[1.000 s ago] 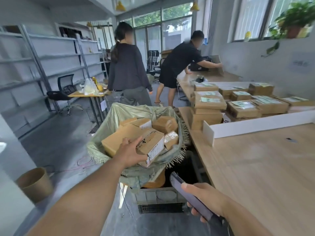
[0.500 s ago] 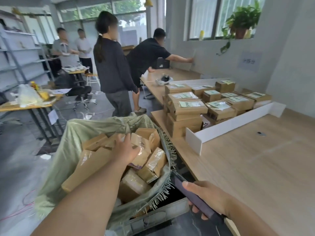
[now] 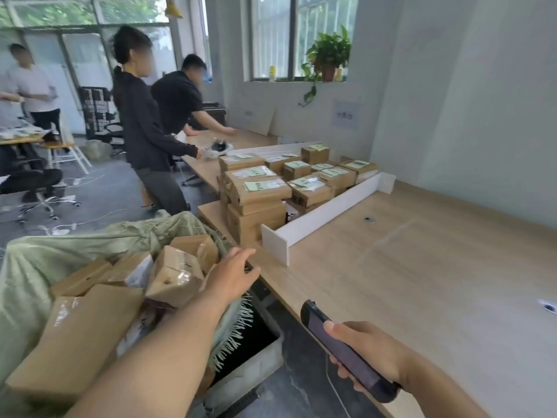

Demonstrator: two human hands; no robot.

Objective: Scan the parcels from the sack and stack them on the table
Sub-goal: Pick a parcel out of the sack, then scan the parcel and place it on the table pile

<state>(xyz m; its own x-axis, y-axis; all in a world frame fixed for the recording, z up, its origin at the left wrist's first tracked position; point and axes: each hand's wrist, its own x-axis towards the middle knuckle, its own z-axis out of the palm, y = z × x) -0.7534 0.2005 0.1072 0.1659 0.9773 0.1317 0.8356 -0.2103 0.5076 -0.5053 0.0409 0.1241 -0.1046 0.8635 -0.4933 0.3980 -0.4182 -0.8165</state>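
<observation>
A green woven sack [image 3: 54,260] at the lower left holds several brown cardboard parcels. A small taped parcel [image 3: 174,276] lies tilted on top near the sack's right rim. My left hand [image 3: 232,273] is right beside it, above the rim, fingers stretched forward and nothing plainly gripped. My right hand [image 3: 364,354] grips a dark handheld scanner [image 3: 334,342] above the table's near edge. Stacked parcels [image 3: 259,194] with green labels stand on the wooden table [image 3: 422,282] behind a white divider [image 3: 319,215].
A grey crate [image 3: 256,363] sits on the floor under the sack. Two people stand at the table's far end [image 3: 144,122], one more at the back left [image 3: 33,89]. Office chairs [image 3: 36,182] and cables lie on the floor at the left. A potted plant [image 3: 328,55] is on the windowsill.
My view has turned right toward the table. My left hand has come off the parcels in the middle of the sack and moved to the sack's right rim. The scanner stays in my right hand.
</observation>
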